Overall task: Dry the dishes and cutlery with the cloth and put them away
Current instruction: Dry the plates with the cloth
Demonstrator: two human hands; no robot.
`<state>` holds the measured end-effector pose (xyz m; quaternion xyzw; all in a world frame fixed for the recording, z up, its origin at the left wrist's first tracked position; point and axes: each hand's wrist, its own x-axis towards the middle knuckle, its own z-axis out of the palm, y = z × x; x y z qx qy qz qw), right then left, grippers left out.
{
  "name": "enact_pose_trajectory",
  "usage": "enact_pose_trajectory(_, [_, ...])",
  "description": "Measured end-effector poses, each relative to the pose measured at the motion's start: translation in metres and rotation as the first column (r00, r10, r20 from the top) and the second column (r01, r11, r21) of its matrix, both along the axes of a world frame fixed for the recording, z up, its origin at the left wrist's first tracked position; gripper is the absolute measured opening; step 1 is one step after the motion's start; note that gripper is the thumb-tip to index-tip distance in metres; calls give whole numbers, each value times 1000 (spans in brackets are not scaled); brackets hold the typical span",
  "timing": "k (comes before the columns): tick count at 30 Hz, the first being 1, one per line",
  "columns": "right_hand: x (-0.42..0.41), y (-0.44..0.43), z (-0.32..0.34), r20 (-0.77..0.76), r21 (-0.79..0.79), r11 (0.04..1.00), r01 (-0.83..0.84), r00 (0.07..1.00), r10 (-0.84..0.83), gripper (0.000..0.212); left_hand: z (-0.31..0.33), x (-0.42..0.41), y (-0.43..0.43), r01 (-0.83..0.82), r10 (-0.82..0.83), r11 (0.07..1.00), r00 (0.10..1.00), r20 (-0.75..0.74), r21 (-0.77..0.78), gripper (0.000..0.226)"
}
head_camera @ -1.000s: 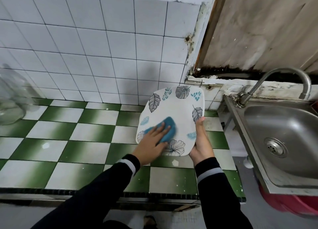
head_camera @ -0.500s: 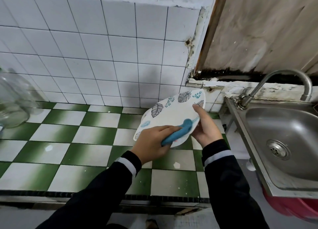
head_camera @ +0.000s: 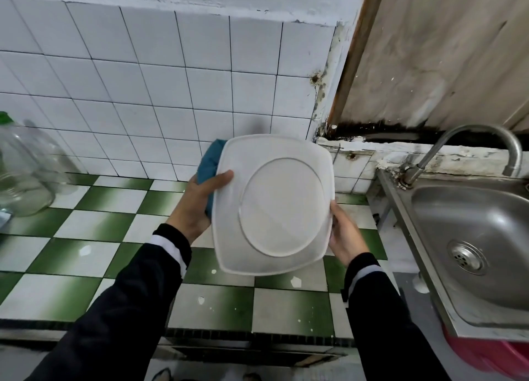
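**Plate held bottom-up over the counter**

In the middle of the frame the person holds a white square-ish plate [head_camera: 274,206] in the air with both hands, its plain underside and round foot ring turned towards the camera. The left hand [head_camera: 197,206] grips the plate's left rim, with the thumb laid across the back. Its fingers are hidden behind, where a teal cloth [head_camera: 210,160] is bunched against the far face (only its upper part shows, past the plate's upper left corner). The right hand [head_camera: 345,234] clasps the lower right rim, fingers curled out of sight behind it. Below them lies the green-and-white checked counter [head_camera: 86,254]. A steel sink [head_camera: 472,237] with a curved tap [head_camera: 472,140] fills the right side, and a clear glass jar [head_camera: 23,174] stands at the left edge.
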<state>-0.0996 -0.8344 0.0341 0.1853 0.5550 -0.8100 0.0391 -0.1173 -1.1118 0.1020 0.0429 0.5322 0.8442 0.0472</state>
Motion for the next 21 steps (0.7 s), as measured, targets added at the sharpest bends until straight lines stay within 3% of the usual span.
enact_pose_trajectory(2, [2, 5, 0, -18, -121, 992, 38, 999, -40, 28, -9, -5, -7, -123, 126, 992, 986, 112, -35, 30])
enact_pose_trajectory(4, [4, 4, 5, -40, -198, 979, 56, 997, -65, 37, -24, -12, -9, -293, 326, 937, 930, 170, -192, 12])
enact_pose_trajectory(6, [6, 1, 11, -56, -245, 966, 77, 994, -93, 62, -39, -14, -2, -511, 576, 777, 812, 90, -367, 9])
enact_pose_trajectory(8, [6, -7, 19, -76, -227, 968, 107, 989, -127, 57, -47, -7, 14, -653, 700, 630, 712, -56, -420, 13])
enact_pose_trajectory(9, [6, -13, 22, -84, -208, 970, 122, 986, -142, 40, -48, 1, 25, -654, 683, 626, 723, -108, -425, 14])
enact_pose_trajectory(11, [4, -28, 28, -92, -178, 972, 153, 981, -172, 14, -55, 15, 49, -538, 530, 700, 832, -162, -471, 22])
enact_pose_trajectory(12, [1, -35, 29, -91, -172, 969, 175, 977, -192, 10, -61, 20, 60, -460, 423, 710, 884, -200, -533, 30])
enact_pose_trajectory(14, [-2, -50, 33, -101, -157, 966, 204, 970, -222, 10, -72, 28, 78, -367, 167, 635, 924, -344, -679, 47])
enact_pose_trajectory(17, [-2, -64, 35, -146, -136, 973, 186, 968, -205, 21, -73, 27, 101, -389, -121, 554, 838, -533, -736, 54])
enact_pose_trajectory(21, [8, -67, 32, -235, 34, 988, 151, 962, -139, 23, -53, -11, 100, -413, -154, 512, 819, -553, -753, 58])
